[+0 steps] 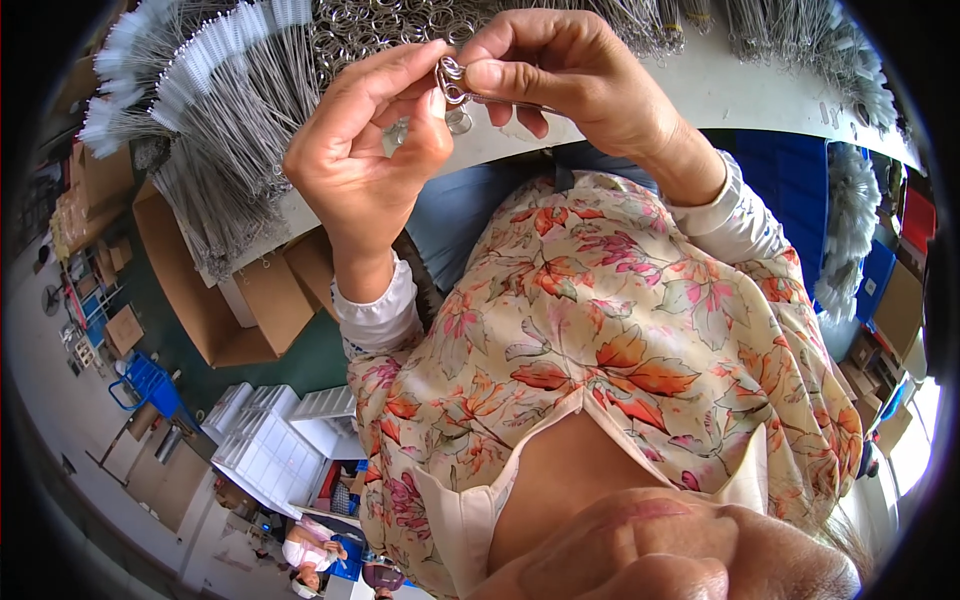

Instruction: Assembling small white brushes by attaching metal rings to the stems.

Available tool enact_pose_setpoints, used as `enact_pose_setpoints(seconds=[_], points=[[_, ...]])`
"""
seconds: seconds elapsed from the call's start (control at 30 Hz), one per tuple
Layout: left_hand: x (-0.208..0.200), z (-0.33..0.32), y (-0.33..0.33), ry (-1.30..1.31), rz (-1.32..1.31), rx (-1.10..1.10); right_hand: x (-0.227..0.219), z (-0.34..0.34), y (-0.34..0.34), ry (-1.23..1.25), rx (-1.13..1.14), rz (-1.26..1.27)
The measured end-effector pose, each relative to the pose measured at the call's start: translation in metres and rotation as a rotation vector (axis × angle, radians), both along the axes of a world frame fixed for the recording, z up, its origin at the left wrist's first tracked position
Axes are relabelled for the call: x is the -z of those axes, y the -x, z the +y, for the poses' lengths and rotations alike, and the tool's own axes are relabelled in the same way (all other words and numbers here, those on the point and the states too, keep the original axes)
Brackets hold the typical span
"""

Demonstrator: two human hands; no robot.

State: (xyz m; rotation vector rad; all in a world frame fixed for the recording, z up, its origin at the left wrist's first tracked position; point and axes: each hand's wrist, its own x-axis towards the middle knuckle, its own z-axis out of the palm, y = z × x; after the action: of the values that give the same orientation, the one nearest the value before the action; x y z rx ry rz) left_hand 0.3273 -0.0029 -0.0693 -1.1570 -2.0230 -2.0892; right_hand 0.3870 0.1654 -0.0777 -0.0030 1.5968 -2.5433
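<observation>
Close together above the table's near edge, both my hands meet at a small shiny metal ring [438,76]. The thumb and index finger of my left hand [365,150] pinch the ring from the left. My right hand [575,85] is closed on twisted wires, with its thumb pressed on top. Their looped ends [455,72] stick out past its fingertips and touch the ring. A wire runs back under the right fingers; its far end is hidden. I cannot tell which loops are threaded on the ring.
Left on the table [690,75] lies a big pile of wire-handled brushes [235,80] with pale bristles. Many loose metal rings [365,30] lie behind my hands. More brushes [815,45] are at the far right. An open cardboard box [225,310] stands below the table's left end.
</observation>
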Motion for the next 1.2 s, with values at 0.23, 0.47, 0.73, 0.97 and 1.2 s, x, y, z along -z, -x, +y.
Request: enact_pose_setpoints(seconds=[0.23, 0.47, 0.73, 0.97, 1.2], points=[[0.002, -0.001, 0.007, 0.044, 0.057, 0.017, -0.013, 0.017, 0.008, -0.193, -0.186, -0.069], [0.004, -0.008, 0.035, 0.320, -0.250, 0.112, 0.031, 0.008, 0.001, -0.771, 0.232, 0.402], [0.022, -0.038, 0.135, 1.523, 0.424, -0.565, 0.099, -0.001, -0.003, -1.421, 0.198, 0.906], [0.025, -0.029, 0.134, 1.435, 0.330, -0.604, 0.027, 0.099, 0.056, -1.495, 0.744, 0.286], [0.038, -0.051, 0.133, 1.254, 0.380, -0.664, 0.028, 0.114, 0.075, -1.285, 0.636, 0.176]])
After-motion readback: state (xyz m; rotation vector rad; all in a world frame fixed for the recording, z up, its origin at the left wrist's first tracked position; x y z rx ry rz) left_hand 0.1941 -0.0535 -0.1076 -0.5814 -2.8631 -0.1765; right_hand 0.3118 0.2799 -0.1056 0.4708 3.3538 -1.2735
